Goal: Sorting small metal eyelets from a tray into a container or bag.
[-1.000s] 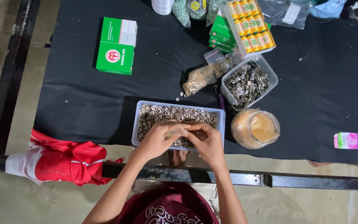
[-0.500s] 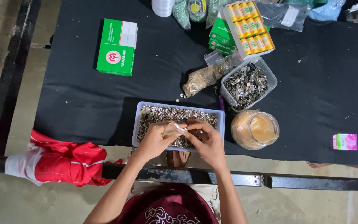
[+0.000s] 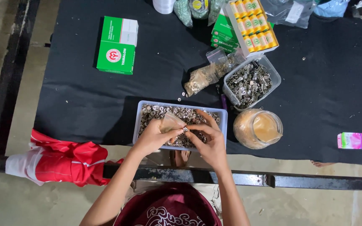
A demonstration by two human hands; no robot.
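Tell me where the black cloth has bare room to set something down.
Widest bare stretch: the black cloth right of the square tub of metal clips, above the pink packet. Another lies left of the tray of small rings, below the green box. Crowded: the top middle, with yellow spools, bags and the jar. Both hands cover the tray.

Setting: small hand-assembly or packing workshop. Evidence: counter (image 3: 84, 104) draped in black cloth on a dark metal frame, standing on a bare concrete floor (image 3: 17, 201). Clear rectangular tray (image 3: 139, 121) filled with small metal rings; second clear tub (image 3: 273, 73) of grey metal clips; small plastic bag (image 3: 200, 78) of brass-coloured fittings with a few loose beside it. Stock cartons: green-and-white box (image 3: 117, 45), open box of yellow spools (image 3: 254, 25). Round jar (image 3: 258, 129) of tan material. Red-and-white cloth (image 3: 59, 161) hangs at the counter's edge.
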